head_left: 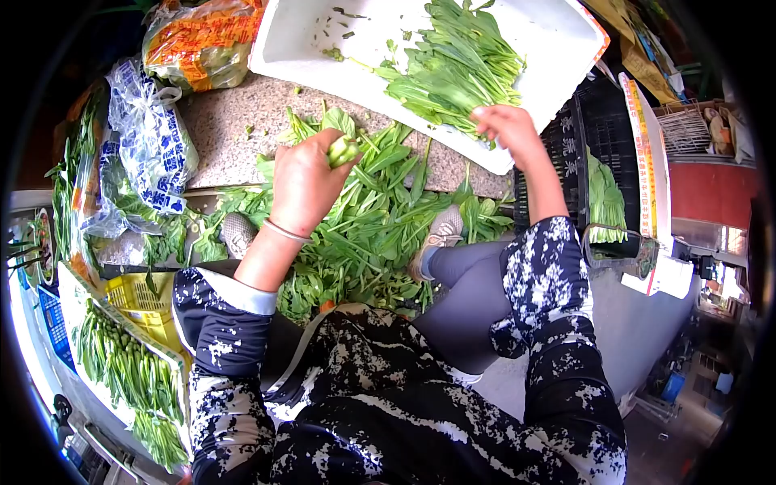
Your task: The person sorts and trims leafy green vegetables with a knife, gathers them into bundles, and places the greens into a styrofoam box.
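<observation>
My left hand (307, 178) is closed around a bunch of leafy green stalks (343, 151), their pale cut ends pointing up out of the fist. My right hand (513, 133) is over the near side of a white foam box (303, 40), its fingers bent and pinching at the stem ends of the leafy greens (461, 65) lying inside. The exact grip of those fingertips is partly hidden. Below both hands, a heap of loose green leaves (364, 218) spreads over the stone ledge's edge and down between my shoes.
Plastic bags of vegetables (149, 133) stand on the left, by the stone ledge (218, 129). A box of bundled green stalks (129, 372) is at lower left, beside a yellow crate (145, 295). A black crate (570, 145) with greens stands to the right.
</observation>
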### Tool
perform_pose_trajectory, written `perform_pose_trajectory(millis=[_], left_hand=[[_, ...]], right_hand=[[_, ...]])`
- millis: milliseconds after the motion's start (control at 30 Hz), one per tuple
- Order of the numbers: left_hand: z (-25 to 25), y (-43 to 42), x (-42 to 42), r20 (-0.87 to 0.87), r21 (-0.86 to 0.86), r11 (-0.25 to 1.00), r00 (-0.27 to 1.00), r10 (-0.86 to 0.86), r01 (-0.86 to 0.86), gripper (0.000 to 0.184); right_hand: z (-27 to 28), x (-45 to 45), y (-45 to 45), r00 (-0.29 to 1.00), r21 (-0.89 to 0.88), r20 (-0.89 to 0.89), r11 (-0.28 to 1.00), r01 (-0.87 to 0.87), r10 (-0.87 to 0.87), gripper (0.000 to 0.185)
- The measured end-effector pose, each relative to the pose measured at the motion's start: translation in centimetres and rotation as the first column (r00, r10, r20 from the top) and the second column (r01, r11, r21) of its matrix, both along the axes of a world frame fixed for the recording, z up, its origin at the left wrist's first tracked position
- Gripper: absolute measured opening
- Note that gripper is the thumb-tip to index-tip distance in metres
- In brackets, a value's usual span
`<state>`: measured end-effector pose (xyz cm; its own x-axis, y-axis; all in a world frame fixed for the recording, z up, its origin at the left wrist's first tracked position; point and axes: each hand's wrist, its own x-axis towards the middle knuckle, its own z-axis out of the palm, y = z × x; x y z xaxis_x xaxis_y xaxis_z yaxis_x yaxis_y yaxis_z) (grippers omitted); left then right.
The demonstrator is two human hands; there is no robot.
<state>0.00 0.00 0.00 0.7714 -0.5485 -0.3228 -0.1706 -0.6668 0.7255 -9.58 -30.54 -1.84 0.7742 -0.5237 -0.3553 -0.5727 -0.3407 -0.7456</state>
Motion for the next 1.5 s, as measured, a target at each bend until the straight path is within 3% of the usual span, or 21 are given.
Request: perform_pose_trajectory(millis=[33,67,100,167,233,300,367,400,467,567,700,833,967,1067,1133,1367,1500], left_hand=[[-0.1,-0.2,-0.3,0.243,0.027,0.99,0.96,-0.141,0.139,0.03],[-0.2,-0.4,-0.4,0.466,0.087,0.961,0.842,-0.271,0.262,0.032],[0.0,0.5,0.0,0.475,0.15,0.954,0.828,-0.298,0.258,0.032],[-1.4,-0.7,-0.6,0.768,-0.119,0.902,0.614,-0.182,0.416,0.03],[-1.8,-1.4,-1.3,0.744,-0.204,0.891,0.656,-0.128,0.406,0.026],[-1.6,-1.7,-1.1,0.529,-0.203,0.905,0.819,-0.222,0.375,0.025],[-2.5,-1.5,-0.4,0.469,-0.264,0.893,0.858,-0.211,0.364,0.022],[-2.5,-1.3,-0.4,0.329,-0.288,0.912,0.925,-0.192,0.292,0.022],[-2.8,-1.2,-0.1,0.052,-0.345,0.929,0.991,-0.126,0.136,0.021],[-3.1,-1.2,0.3,-0.279,-0.524,0.844,0.959,-0.04,-0.117,0.023],[-2.5,-0.8,0.3,-0.425,-0.529,0.825,0.904,-0.054,-0.199,0.021],[-2.2,-0.8,0.1,-0.493,-0.546,0.794,0.869,-0.046,-0.268,0.022],[-2.0,-0.6,0.0,-0.548,-0.567,0.769,0.832,-0.083,-0.296,0.023],[-2.4,-0.4,0.1,-0.532,-0.562,0.78,0.842,-0.086,-0.276,0.022],[-2.4,-0.4,0.1,-0.526,-0.562,0.784,0.845,-0.095,-0.263,0.022],[-3.3,-0.3,0.3,-0.523,-0.518,0.827,0.846,-0.107,-0.216,0.023],[-3.2,-0.1,0.4,-0.499,-0.505,0.84,0.861,-0.099,-0.196,0.024]], right_hand=[[1.3,0.3,2.6,0.993,-0.05,-0.037,0.993,-0.111,0.109,0.021],[2.0,0.4,4.7,0.978,0.009,-0.055,0.98,-0.2,0.2,0.022],[1.0,1.2,7.6,0.952,0.115,-0.019,0.946,-0.302,0.306,0.022],[1.9,1.3,9.5,0.902,0.188,-0.025,0.888,-0.419,0.43,0.02],[2.6,1.0,10.2,0.912,0.276,-0.006,0.877,-0.393,0.41,0.021],[2.7,1.0,10.5,0.92,0.347,0.03,0.859,-0.376,0.391,0.023],[2.4,1.0,11.2,0.952,0.415,0.073,0.859,-0.299,0.297,0.026],[2.5,1.0,11.7,0.95,0.428,0.077,0.851,-0.304,0.301,0.026],[2.7,1.2,12.5,0.987,0.394,0.052,0.905,-0.16,0.152,0.03],[1.8,1.1,12.3,0.978,0.567,0.21,0.812,-0.141,0.023,0.033],[1.8,0.9,13.0,0.941,0.693,0.337,0.671,-0.264,0.024,0.035],[1.9,1.1,13.5,0.94,0.654,0.338,0.708,-0.267,0.042,0.039],[2.2,1.1,13.5,0.947,0.734,0.32,0.625,-0.267,0.029,0.036],[2.6,1.0,14.0,0.944,0.682,0.327,0.678,-0.274,0.053,0.037],[2.6,1.1,14.0,0.933,0.549,0.337,0.778,-0.306,0.129,0.037],[0.4,1.2,11.9,0.933,0.582,0.291,0.734,-0.35,0.213,0.035],[-1.5,1.9,9.1,0.96,0.302,0.11,0.911,-0.28,0.259,0.035]])
